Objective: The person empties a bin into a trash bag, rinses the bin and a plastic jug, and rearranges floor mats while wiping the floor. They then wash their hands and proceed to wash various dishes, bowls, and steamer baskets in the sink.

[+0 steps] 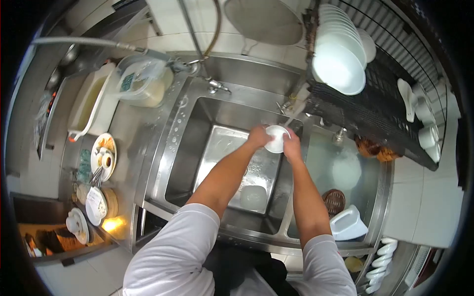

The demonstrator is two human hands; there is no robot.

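Both hands hold a small round white bowl (276,142) over the back right part of the left sink basin (191,143). My left hand (257,136) is closed on its left rim, and my right hand (292,146) grips the right side. A spout (296,106) comes down from the right, its end close behind the bowl. Below, on the wet basin floor, lies a squarish translucent container (253,198). The fingertips are partly hidden by the bowl and by the hands themselves.
The right basin holds cloudy water, a brown woven basket (334,202) and a white jug (348,224). A black rack (360,106) with stacked white bowls (338,66) overhangs it. Dirty plates (112,170), a clear tub (143,81) and a white bin (94,106) stand left.
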